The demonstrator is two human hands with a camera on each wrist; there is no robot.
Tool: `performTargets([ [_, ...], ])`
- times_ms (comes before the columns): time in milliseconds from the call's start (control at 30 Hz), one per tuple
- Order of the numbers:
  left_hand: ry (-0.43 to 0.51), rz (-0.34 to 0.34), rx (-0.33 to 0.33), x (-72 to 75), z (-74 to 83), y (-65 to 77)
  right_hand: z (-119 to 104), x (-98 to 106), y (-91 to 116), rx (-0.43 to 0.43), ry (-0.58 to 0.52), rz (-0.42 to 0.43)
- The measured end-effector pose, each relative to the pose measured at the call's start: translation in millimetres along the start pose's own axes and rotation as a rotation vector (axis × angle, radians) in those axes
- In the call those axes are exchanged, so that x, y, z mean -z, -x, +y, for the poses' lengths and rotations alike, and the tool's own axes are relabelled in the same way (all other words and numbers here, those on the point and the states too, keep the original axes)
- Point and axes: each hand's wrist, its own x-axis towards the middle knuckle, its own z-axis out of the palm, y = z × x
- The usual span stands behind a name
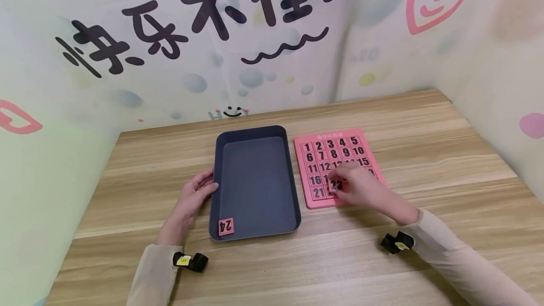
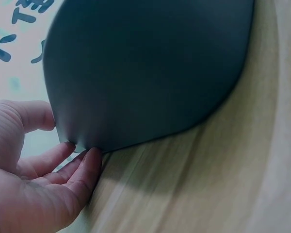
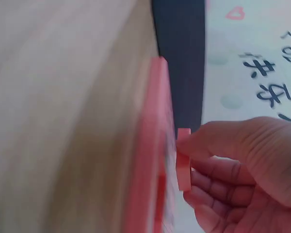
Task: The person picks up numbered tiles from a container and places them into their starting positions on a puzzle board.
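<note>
A dark grey rectangular tray (image 1: 257,183) lies on the table, with a pink number tile marked 24 (image 1: 226,226) upside down in its near left corner. At the tray's left side my left hand (image 1: 193,197) holds the edge, thumb at the rim and fingertips low against the outer wall in the left wrist view. My right hand (image 1: 361,188) pinches a pink tile marked 23 (image 1: 335,185) between thumb and fingers. That tile is held just over the lower part of the pink number puzzle board (image 1: 315,203), whose tiles run in rows from 1. The hand hides several tiles.
The wooden table (image 1: 272,268) carries the tray and board side by side. A printed wall sheet (image 1: 263,89) with large dark characters rises behind the table's back edge. Black wrist straps (image 1: 397,243) sit over both sleeves.
</note>
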Motion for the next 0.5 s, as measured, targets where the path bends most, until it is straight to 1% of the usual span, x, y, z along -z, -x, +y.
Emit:
performTargets([
  [67, -0.003, 0.002, -0.002, -0.2, -0.2, -0.7, 5, 5, 2, 0.042, -0.012, 0.007],
  [167, 0.001, 0.004, -0.004, -0.1, -0.3, -1.4, 11, 10, 6, 0.071, -0.012, 0.003],
  [367, -0.008, -0.003, -0.008, 0.1, -0.8, -1.3, 15, 11, 14, 0.083, -0.006, -0.037],
  [500, -0.003, 0.000, -0.003, -0.7, -0.4, -0.7, 16, 10, 15, 0.099, -0.014, -0.033],
])
